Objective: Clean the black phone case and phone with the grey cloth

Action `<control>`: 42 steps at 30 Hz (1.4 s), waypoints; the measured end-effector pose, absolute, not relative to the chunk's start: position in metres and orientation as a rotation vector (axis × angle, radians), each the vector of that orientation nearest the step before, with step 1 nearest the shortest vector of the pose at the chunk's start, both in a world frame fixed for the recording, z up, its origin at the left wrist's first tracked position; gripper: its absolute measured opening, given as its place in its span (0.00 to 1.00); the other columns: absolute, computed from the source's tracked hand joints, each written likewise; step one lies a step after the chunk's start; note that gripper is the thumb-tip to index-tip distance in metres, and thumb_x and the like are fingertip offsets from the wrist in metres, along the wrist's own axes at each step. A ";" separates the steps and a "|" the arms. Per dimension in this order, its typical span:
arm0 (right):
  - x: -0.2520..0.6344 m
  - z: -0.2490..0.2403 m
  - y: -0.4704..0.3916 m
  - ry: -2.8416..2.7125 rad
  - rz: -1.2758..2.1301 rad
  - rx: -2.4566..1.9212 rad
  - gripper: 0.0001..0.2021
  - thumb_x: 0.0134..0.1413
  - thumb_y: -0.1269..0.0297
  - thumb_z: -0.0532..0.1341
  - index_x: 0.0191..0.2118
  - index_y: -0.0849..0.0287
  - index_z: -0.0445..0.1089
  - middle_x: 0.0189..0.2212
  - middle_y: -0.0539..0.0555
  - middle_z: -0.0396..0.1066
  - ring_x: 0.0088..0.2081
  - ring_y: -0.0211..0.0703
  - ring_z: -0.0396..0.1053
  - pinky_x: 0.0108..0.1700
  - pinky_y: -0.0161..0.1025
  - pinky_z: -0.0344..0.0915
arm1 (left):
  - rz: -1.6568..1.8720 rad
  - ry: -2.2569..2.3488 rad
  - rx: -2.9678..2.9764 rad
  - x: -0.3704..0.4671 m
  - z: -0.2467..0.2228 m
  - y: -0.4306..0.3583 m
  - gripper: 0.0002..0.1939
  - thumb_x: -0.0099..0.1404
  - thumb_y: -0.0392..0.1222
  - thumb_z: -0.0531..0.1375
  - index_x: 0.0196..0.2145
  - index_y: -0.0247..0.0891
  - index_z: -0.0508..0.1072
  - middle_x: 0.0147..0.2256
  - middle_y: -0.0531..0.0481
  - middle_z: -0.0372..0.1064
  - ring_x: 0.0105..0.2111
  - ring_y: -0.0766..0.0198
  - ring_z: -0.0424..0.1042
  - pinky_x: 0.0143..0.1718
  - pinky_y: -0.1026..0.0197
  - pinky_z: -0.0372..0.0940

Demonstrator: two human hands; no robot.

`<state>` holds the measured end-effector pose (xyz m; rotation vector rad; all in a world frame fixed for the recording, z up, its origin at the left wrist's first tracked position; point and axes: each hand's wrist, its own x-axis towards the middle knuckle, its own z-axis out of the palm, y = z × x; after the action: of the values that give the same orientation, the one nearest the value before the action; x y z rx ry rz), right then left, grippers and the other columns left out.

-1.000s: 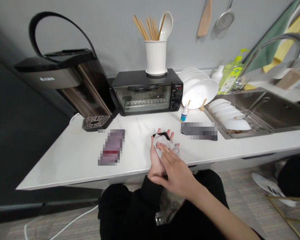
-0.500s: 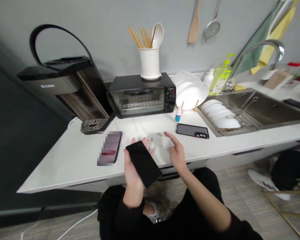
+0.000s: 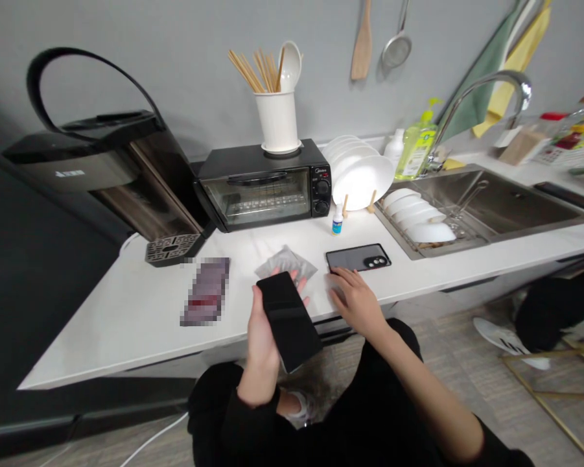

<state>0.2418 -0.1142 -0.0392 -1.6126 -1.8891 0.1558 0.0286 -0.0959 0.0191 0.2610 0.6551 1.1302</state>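
My left hand (image 3: 265, 334) holds a black phone (image 3: 290, 318), screen up, over the front edge of the counter. Behind its fingertips a grey cloth (image 3: 286, 261) lies on the counter. My right hand (image 3: 356, 297) is empty, its fingers apart, with fingertips by the near edge of a phone in a dark-rimmed case (image 3: 360, 257). A small white and blue bottle (image 3: 337, 220) stands upright behind that phone. To the left lies another phone (image 3: 207, 292), its surface blurred out by pixels.
A black toaster oven (image 3: 267, 188) carries a white utensil holder (image 3: 278, 120). A water dispenser (image 3: 126, 175) stands at left; racked plates (image 3: 362, 178) and a sink (image 3: 510, 201) are at right. Someone's shoe (image 3: 510, 342) shows on the floor.
My right hand has let go of the pale item it held and moved down and right, beside the cased phone. The grey cloth now lies on the counter. The view has shifted slightly.
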 end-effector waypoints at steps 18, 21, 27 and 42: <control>0.222 -0.027 -0.146 -1.617 0.523 -1.182 0.33 0.53 0.79 0.54 0.65 0.51 0.61 0.62 0.59 0.65 0.65 0.52 0.63 0.69 0.56 0.61 | 0.992 0.787 0.591 0.058 0.008 -0.036 0.30 0.76 0.61 0.53 0.58 0.32 0.76 0.47 0.36 0.82 0.45 0.51 0.83 0.47 0.53 0.77; 0.246 -0.024 -0.116 -1.513 0.413 -1.260 0.27 0.59 0.74 0.55 0.64 0.50 0.64 0.62 0.59 0.67 0.65 0.53 0.65 0.67 0.58 0.63 | 0.965 0.929 0.919 0.072 0.003 -0.014 0.32 0.68 0.67 0.61 0.46 0.31 0.81 0.40 0.38 0.83 0.42 0.50 0.82 0.48 0.53 0.75; 0.279 -0.039 -0.052 -1.720 0.379 -1.327 0.35 0.54 0.74 0.57 0.70 0.56 0.62 0.67 0.63 0.66 0.67 0.55 0.65 0.70 0.60 0.60 | 0.764 1.256 1.841 0.089 0.005 0.019 0.25 0.73 0.57 0.54 0.32 0.35 0.80 0.34 0.43 0.81 0.37 0.52 0.78 0.42 0.57 0.68; 0.279 -0.043 -0.052 -1.740 0.436 -1.454 0.22 0.70 0.65 0.52 0.64 0.56 0.70 0.60 0.60 0.75 0.61 0.51 0.71 0.66 0.53 0.66 | 0.805 1.282 2.195 0.056 0.012 -0.048 0.25 0.71 0.51 0.64 0.63 0.48 0.73 0.59 0.42 0.70 0.59 0.43 0.71 0.66 0.43 0.61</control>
<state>0.2791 -0.0517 -0.0428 -1.4542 -1.7396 0.4357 0.0563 -0.0478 0.0123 2.1949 1.2822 0.8048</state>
